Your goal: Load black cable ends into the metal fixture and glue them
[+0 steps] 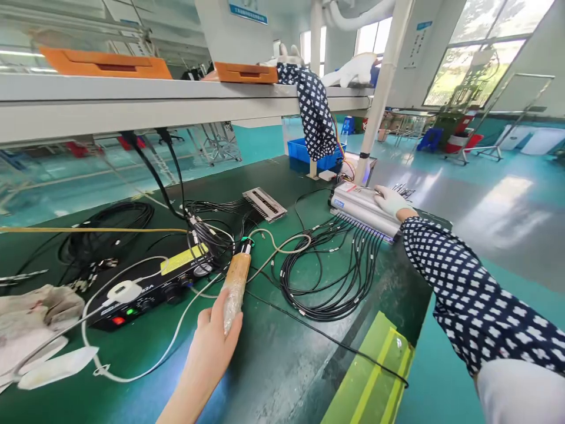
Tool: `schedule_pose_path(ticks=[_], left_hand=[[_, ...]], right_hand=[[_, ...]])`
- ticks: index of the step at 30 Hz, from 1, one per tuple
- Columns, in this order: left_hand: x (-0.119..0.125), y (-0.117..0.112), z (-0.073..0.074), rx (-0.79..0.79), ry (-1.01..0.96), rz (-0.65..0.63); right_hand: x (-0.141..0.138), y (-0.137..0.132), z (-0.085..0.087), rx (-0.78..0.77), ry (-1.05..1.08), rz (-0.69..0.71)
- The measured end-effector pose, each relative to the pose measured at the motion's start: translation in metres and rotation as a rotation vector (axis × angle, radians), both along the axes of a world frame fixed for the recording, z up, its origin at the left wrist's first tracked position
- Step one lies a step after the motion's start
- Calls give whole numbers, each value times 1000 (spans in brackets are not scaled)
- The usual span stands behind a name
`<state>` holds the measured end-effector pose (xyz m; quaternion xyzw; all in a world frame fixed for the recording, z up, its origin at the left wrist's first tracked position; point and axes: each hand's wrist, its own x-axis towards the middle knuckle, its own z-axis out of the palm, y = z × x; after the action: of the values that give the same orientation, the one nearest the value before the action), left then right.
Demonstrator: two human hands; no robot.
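My left hand (216, 333) is bare and wrapped around a slim hand tool (236, 282). The tool's tan handle is covered in clear wrap, with a green ring near its far end, which points at a bundle of black cables. My right hand (391, 203), in a white glove below a patterned sleeve, rests on top of a silver metal unit (366, 207). Its fingers lie spread on the casing. Along the unit's near edge runs a lit row of connectors, from which several thin black cables (326, 306) loop over the green bench. A flat connector strip (265, 204) lies farther back.
A black control box (154, 294) with knobs and a red light sits left. Beside it are a white cable (163, 353), a crumpled cloth (39, 318) and coiled black cable (110, 224). Orange trays (247, 73) stand on a raised shelf; a patterned sleeve (315, 112) hangs from it.
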<state>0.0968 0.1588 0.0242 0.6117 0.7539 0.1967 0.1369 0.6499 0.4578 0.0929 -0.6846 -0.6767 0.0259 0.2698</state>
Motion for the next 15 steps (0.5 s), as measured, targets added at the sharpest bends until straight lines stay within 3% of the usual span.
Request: schedule_pose_path(ticks=[2,5,9,12,15], left_hand=[[-4,3,-1,-8,-64,-22],[-30,-4,-9,47,-93,16],[-72,-29,-37,96,-78,123],[-82,-44,-60,77,1,38],[-78,-47,-69,118,133,-60]], right_hand=[[-1,6,-1,-7,14,12],[0,15,-3,-3,46,33],[0,23,-6,3,93,68],[-4,26,0,9,133,88],[-18,30,15,15,179,96]])
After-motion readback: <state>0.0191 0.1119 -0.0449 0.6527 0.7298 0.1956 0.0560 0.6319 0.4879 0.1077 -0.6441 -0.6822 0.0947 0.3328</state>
